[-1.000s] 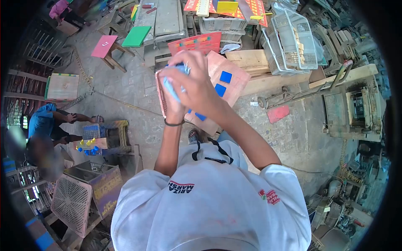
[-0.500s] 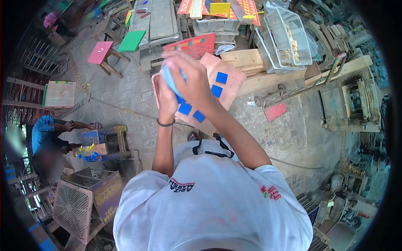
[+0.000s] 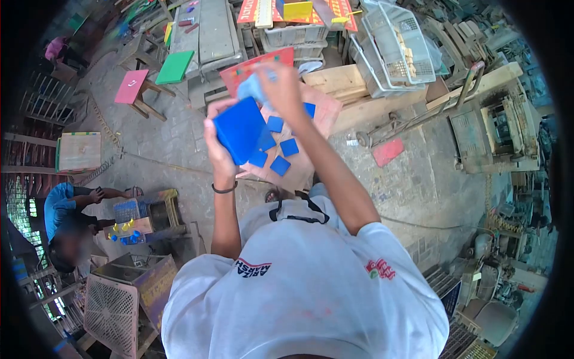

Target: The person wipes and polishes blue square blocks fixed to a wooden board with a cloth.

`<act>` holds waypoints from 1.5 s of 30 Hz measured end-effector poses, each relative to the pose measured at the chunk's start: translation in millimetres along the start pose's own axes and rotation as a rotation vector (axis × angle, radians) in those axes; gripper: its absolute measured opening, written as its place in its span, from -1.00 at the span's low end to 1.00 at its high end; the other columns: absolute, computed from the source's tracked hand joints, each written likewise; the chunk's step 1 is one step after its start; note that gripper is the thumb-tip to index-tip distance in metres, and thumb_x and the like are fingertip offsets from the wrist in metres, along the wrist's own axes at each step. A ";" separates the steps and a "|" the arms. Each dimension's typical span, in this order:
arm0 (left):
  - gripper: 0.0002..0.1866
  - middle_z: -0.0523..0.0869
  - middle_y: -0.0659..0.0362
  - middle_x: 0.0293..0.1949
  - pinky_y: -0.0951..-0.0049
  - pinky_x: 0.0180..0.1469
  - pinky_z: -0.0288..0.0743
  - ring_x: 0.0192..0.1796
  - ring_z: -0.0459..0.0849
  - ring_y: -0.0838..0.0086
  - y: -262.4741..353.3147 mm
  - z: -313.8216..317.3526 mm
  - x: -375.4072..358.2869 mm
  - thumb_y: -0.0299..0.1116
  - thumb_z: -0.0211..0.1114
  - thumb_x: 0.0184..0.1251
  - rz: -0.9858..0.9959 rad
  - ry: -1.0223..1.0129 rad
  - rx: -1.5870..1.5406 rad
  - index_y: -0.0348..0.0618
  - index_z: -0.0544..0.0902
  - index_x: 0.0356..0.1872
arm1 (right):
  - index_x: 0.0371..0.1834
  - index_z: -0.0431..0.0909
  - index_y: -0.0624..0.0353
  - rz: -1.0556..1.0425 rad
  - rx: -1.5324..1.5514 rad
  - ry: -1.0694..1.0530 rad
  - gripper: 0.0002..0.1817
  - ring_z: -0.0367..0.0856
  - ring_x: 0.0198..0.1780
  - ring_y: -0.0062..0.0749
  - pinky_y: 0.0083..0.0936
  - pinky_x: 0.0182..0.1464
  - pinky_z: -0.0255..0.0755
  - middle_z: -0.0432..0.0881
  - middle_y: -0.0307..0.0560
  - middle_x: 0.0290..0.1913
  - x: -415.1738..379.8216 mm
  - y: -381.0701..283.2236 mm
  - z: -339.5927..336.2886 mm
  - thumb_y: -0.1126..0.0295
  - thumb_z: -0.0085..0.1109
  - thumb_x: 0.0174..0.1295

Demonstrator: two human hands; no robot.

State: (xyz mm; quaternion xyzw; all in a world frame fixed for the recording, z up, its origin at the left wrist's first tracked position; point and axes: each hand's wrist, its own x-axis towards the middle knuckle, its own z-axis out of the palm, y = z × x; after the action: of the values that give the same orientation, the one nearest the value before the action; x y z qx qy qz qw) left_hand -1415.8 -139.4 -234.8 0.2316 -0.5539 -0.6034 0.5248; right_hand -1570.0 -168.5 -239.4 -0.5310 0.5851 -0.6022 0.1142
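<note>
My left hand (image 3: 219,142) is closed around the edge of a flat blue square block (image 3: 240,130), its broad face turned up towards me. My right hand (image 3: 281,90) grips a light blue cloth (image 3: 254,90), just beyond the block's far edge. Some smearing from motion blurs the right fingers and the cloth. Below both hands lies a pale pinkish board (image 3: 326,113) with several smaller blue squares (image 3: 280,166) spread on it. A red panel (image 3: 233,78) with small coloured marks stands behind the hands, partly covered by them.
White plastic crates (image 3: 397,51) and wooden planks (image 3: 338,81) stand at the far right. A pink-topped stool (image 3: 131,87) and a green board (image 3: 175,67) are to the left. Another person (image 3: 63,209) sits at far left beside a low bench (image 3: 161,215). A hose crosses the floor.
My hands were together around the cloth; now the right hand with the cloth is farther right and the block's blue face shows in my left hand. The whole view has shifted slightly.
</note>
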 end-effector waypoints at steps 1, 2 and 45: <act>-0.42 0.50 0.07 -0.10 0.39 0.07 0.32 -0.03 0.47 0.41 9.0 5.0 2.2 0.07 -0.36 0.34 -0.007 0.076 -0.091 -0.28 0.39 -0.10 | -0.49 0.51 0.27 0.006 0.005 0.001 -0.94 0.53 -0.39 -0.10 -0.32 -0.36 0.38 0.53 0.04 -0.45 -6.1 -8.4 -6.3 0.49 0.10 0.03; -0.42 0.50 0.07 -0.10 0.39 0.07 0.32 -0.03 0.47 0.41 9.7 5.0 9.0 0.07 -0.36 0.34 0.004 0.076 -0.088 -0.28 0.39 -0.10 | -0.49 0.51 0.25 -0.068 0.032 0.080 -0.94 0.52 -0.39 -0.13 -0.33 -0.36 0.38 0.50 0.02 -0.46 -11.2 -27.9 -14.4 0.49 0.12 0.00; -0.46 0.57 0.08 -0.15 0.39 -0.02 0.44 -0.09 0.55 0.39 -36.0 -0.4 21.3 0.08 -0.28 0.36 -0.151 0.191 -0.091 -0.21 0.42 -0.06 | -0.51 0.46 0.26 -0.158 -0.054 -0.008 -0.91 0.44 -0.39 -0.10 -0.29 -0.31 0.34 0.41 0.04 -0.46 -19.2 34.2 28.6 0.46 0.06 0.03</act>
State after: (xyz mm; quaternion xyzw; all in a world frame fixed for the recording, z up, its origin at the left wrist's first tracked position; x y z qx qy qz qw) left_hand -1436.3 -164.5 -261.2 0.3052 -0.4545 -0.6408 0.5381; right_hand -1556.6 -180.5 -284.4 -0.5810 0.5569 -0.5911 0.0545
